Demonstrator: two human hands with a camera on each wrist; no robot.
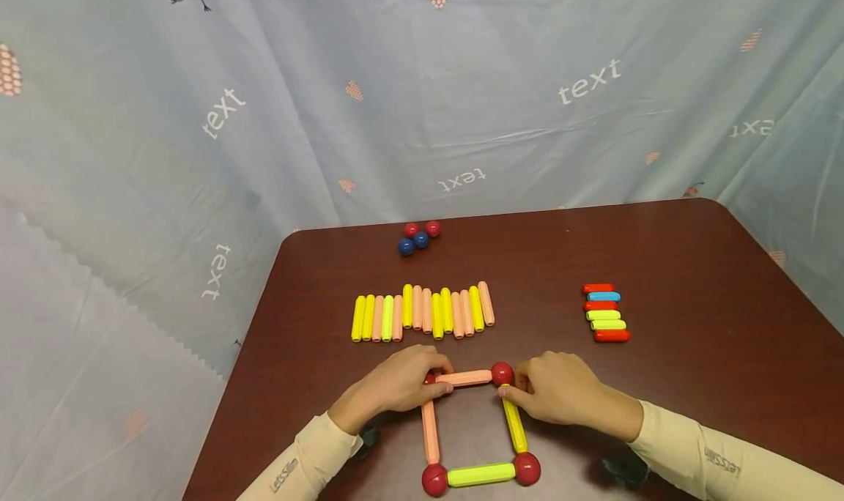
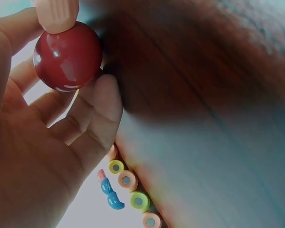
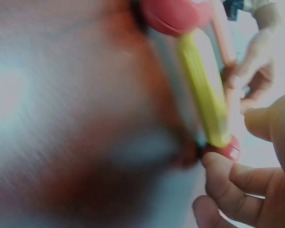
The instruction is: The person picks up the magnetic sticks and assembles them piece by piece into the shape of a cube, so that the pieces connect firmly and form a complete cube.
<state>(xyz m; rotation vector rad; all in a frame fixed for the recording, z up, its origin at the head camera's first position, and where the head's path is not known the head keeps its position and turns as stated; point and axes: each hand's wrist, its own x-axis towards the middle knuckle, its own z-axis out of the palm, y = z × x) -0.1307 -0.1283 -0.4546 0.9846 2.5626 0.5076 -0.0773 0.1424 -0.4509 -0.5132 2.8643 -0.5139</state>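
A four-sided frame of rods and red balls lies on the table. Its far side is a peach rod (image 1: 464, 378), its left side another peach rod (image 1: 430, 431), its right side a yellow rod (image 1: 514, 420) and its near side a lime rod (image 1: 481, 474). My left hand (image 1: 405, 380) holds the far left red ball (image 2: 69, 57), which it mostly hides in the head view. At the far right corner my right hand (image 1: 560, 390) has its fingers and thumb around a red ball (image 1: 502, 373), close to the yellow rod's end. Red balls (image 1: 435, 480) also join the near corners.
Beyond the frame lies a row of yellow, peach and lime rods (image 1: 422, 310). Two red and two blue balls (image 1: 420, 239) sit farther back. Several short red, blue and lime rods (image 1: 603, 315) are stacked at right. A patterned curtain (image 1: 461, 105) hangs behind the table (image 1: 692, 281).
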